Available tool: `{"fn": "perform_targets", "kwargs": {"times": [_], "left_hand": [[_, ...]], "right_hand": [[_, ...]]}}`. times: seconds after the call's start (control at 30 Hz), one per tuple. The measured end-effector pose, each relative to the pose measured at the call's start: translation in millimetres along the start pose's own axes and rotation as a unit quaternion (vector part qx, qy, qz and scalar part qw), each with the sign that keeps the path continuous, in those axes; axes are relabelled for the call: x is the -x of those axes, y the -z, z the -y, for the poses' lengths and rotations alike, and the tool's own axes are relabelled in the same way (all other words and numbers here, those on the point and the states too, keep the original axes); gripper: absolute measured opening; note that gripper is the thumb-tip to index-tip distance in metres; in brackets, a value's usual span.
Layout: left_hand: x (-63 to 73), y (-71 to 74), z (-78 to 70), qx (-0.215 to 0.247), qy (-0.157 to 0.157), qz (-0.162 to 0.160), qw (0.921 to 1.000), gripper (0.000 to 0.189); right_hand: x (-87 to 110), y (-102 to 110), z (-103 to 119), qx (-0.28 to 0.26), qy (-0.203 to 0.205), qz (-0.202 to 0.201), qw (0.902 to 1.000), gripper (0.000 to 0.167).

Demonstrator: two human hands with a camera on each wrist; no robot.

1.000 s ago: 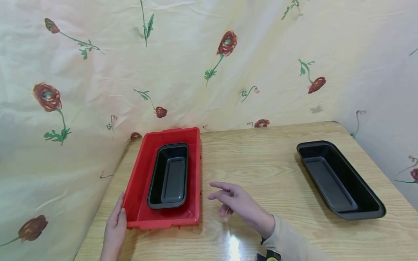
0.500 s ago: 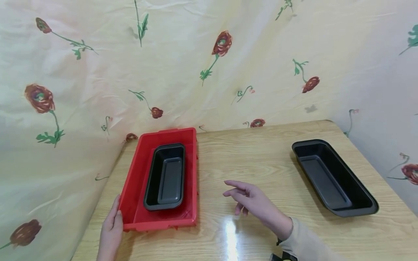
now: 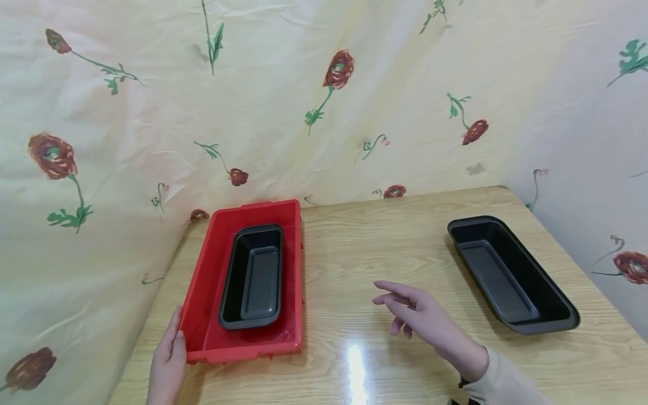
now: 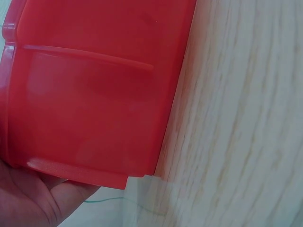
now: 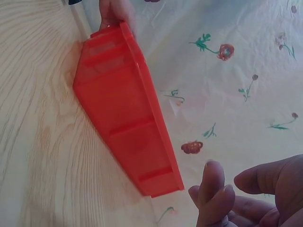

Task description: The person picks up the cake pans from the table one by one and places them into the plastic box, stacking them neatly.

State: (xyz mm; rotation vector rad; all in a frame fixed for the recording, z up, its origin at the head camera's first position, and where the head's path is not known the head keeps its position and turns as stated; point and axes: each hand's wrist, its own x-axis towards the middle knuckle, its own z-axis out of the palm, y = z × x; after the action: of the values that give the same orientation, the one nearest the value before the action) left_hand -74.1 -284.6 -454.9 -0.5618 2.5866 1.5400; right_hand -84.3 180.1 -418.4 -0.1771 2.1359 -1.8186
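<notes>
A red plastic bin (image 3: 292, 270) stands at the left of the wooden table, with a black loaf pan (image 3: 261, 275) lying inside it. My left hand (image 3: 168, 363) holds the bin's near left corner by the rim. In the left wrist view the thumb (image 4: 73, 193) lies below the rim, while the other fingers are mostly hidden. My right hand (image 3: 425, 318) hovers over the table between the bin and a second black loaf pan (image 3: 498, 275). Its fingers are loosely bent, with nothing in them and touching neither pan.
The wooden table (image 3: 364, 247) has rounded far corners. Floral cloth (image 3: 283, 101) hangs behind it and along both sides, close to the bin's far end. A bright light reflection falls on the tabletop near the front.
My right hand has moved to the right, away from the bin and closer to the second loaf pan. My left hand stays at the bin's corner. The head view has shifted slightly right.
</notes>
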Motion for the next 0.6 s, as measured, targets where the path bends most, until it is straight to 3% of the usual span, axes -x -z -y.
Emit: {"fn": "perform_targets", "kwargs": {"times": [0.43, 0.6], "left_hand": [[-0.3, -0.8, 1.4, -0.006, -0.002, -0.012, 0.9999, 0.052], [-0.2, -0.8, 1.0, -0.006, -0.002, -0.007, 1.0, 0.052]], "right_hand": [[31.6, 31.8, -14.5, 0.022, 0.028, -0.042, 0.9985, 0.052], [45.1, 45.0, -16.2, 0.046, 0.018, -0.08, 0.9956, 0.05]]}}
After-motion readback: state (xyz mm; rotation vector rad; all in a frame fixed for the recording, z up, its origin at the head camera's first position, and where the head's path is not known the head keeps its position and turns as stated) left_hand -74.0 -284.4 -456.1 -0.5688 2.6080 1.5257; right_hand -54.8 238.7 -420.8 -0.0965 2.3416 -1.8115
